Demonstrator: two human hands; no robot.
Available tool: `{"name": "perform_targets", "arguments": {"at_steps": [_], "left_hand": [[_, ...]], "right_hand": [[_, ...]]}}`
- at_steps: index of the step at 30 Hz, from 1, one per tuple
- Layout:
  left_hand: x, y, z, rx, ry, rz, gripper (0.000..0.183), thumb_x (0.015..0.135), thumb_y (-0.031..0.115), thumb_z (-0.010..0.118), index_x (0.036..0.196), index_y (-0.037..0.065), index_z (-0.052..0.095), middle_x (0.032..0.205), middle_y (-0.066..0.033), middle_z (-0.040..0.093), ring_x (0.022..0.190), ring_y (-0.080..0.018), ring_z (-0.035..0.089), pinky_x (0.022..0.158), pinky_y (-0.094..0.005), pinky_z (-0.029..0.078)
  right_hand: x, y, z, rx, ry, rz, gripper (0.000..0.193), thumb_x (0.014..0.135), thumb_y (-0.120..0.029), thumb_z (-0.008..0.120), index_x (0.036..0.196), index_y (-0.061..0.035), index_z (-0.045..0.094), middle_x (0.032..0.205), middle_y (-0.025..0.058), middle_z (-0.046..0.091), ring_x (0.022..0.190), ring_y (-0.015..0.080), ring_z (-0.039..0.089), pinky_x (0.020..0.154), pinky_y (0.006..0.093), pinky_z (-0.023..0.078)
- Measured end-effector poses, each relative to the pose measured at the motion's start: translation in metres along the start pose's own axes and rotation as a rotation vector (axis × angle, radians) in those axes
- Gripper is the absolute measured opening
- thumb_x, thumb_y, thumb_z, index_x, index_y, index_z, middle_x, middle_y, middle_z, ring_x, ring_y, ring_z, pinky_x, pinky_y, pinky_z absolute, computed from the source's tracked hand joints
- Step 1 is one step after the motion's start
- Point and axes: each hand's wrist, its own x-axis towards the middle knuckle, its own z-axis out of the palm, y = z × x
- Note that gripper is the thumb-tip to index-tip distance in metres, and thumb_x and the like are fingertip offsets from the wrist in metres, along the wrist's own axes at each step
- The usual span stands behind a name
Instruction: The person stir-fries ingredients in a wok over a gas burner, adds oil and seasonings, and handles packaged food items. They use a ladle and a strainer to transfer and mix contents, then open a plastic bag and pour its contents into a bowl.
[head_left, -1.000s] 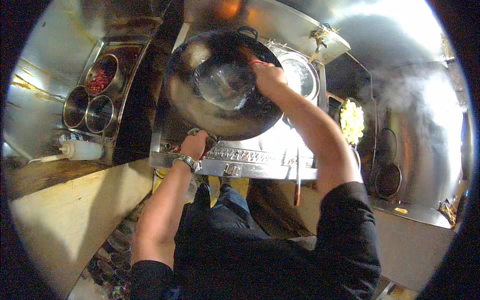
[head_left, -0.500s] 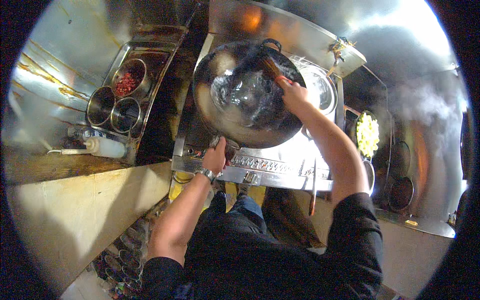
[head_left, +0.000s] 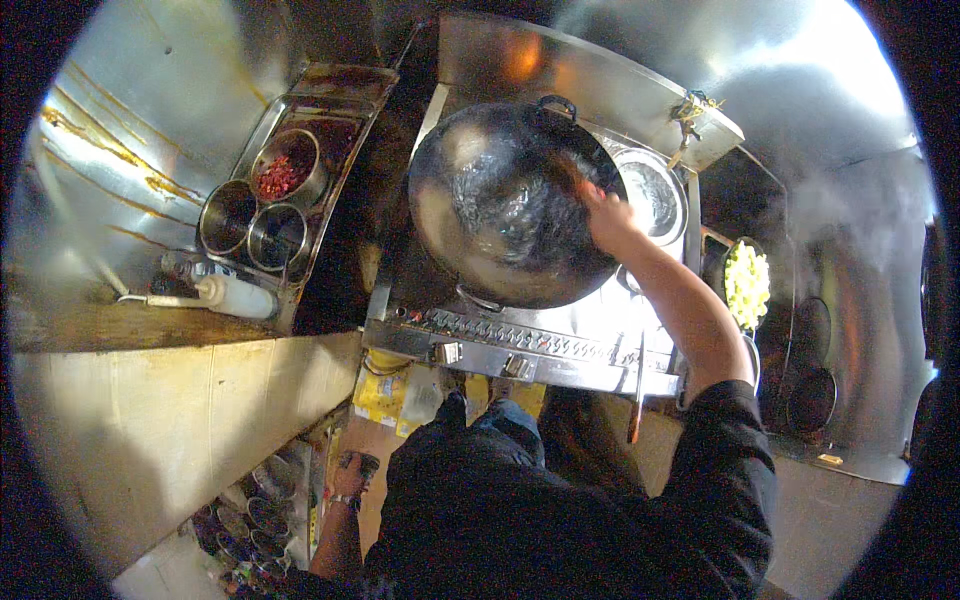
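A large dark wok (head_left: 440,235) sits on the stove, with water swirling in it. Over its right side, my right hand (head_left: 612,222) is closed on a wok brush (head_left: 572,178), whose bristles are blurred by motion. My left hand (head_left: 349,476) hangs low beside my body, away from the stove. Its fingers are wrapped round a dark bunched cloth (head_left: 369,465), seen only in part. The wok's near handle (head_left: 478,299) is bare, and its far handle (head_left: 556,103) points to the back.
A metal pot (head_left: 316,180) with red pieces and two other pots stand on the left tray, near a squeeze bottle (head_left: 240,297). Right of the wok is a round metal basin (head_left: 672,190). Farther right, pale green chopped pieces (head_left: 747,285) fill a vessel. A long-handled utensil (head_left: 637,400) overhangs the stove's front.
My left hand has let go of the wok's near handle and dropped to my side. My right hand still works the brush in the wok. The whole view has shifted slightly.
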Motion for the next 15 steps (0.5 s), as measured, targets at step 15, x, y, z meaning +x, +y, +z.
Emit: {"name": "perform_targets", "arguments": {"at_steps": [15], "left_hand": [[-0.007, 0.176, -0.118, -0.608, 0.432, 0.43, 0.038, 0.091, 0.033, 0.063, 0.112, 0.001, 0.064, 0.09, -0.0085, 0.067, 0.074, -0.0201, 0.064, 0.061, -0.036, 0.052]], "right_hand": [[-0.037, -0.007, 0.009, -0.284, -0.068, -0.186, 0.042, 0.091, -0.02, 0.049, 0.132, -0.0098, 0.045, 0.106, 0.0132, 0.068, 0.09, 0.0269, 0.07, 0.073, 0.0398, 0.057]]}}
